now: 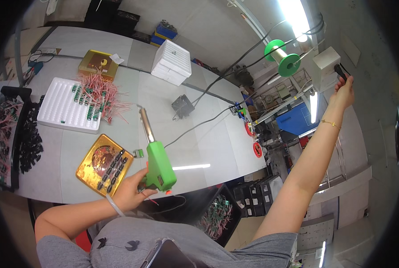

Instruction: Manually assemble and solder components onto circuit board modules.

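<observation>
At the front of the table my left hand point(130, 192) is closed around the handle of a green heat gun point(160, 167). Its metal barrel point(146, 124) points toward the far side of the table. My right arm stretches out to the upper right. There my right hand point(344, 93) grips a black plug point(340, 72) against the side of a white box point(326, 62). Beside my left hand lies a gold tin point(89, 161) with rows of black sleeved parts point(112, 172) along one side. Next to the gun's body is a small green part point(138, 153).
A white slotted tray point(58, 105) stands left, with green parts and pink wires point(103, 94) heaped on it. Behind are a gold box point(88, 60) and stacked white trays point(172, 60). Black cables point(222, 78) and a green wire spool point(289, 64) hang at right. Black bins flank the table.
</observation>
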`<state>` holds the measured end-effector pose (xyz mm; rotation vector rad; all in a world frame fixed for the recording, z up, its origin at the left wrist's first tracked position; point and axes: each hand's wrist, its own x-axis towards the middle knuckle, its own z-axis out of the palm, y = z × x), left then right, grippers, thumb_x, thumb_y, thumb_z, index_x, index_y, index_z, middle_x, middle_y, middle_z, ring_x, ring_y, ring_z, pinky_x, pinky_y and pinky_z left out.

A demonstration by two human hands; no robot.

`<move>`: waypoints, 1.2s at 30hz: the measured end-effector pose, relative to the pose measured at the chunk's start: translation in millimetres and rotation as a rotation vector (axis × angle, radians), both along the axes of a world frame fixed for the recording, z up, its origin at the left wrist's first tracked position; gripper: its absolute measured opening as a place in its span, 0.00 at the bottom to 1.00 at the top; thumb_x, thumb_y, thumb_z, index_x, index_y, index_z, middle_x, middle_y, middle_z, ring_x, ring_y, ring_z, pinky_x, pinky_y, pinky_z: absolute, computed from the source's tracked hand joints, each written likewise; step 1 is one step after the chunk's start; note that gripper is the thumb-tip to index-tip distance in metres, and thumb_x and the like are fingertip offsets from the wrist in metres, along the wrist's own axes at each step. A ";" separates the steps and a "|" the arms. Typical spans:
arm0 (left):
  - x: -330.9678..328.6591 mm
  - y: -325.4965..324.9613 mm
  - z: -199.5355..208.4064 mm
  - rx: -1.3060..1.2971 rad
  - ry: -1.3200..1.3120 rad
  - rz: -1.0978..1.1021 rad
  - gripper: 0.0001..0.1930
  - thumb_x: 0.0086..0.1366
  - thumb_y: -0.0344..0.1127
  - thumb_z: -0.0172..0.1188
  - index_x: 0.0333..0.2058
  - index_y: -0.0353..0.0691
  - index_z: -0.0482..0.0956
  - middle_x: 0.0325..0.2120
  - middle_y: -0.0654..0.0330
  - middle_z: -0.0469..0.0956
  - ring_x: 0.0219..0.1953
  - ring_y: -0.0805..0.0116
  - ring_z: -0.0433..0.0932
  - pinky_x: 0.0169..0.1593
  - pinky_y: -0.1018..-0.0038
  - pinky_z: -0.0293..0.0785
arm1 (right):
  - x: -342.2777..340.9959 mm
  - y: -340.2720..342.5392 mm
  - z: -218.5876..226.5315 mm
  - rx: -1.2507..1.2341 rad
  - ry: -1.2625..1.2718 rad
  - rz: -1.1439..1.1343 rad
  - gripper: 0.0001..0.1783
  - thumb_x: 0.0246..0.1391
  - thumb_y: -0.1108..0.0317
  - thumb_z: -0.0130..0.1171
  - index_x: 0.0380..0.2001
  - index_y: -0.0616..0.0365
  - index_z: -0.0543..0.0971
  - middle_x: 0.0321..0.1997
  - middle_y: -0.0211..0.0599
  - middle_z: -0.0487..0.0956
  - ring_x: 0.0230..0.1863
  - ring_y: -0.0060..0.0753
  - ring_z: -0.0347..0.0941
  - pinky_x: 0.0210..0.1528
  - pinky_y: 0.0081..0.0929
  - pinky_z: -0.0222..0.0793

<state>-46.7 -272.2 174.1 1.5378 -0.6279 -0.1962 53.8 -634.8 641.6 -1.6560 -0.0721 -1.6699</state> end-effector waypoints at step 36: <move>43.1 -20.4 39.9 -0.038 0.059 0.108 0.33 0.49 0.32 0.63 0.54 0.38 0.60 0.38 0.48 0.73 0.36 0.56 0.75 0.40 0.70 0.71 | 137.7 -57.4 112.7 -0.652 1.127 -0.050 0.25 0.48 0.58 0.55 0.49 0.53 0.68 0.39 0.31 0.69 0.41 0.25 0.64 0.44 0.21 0.58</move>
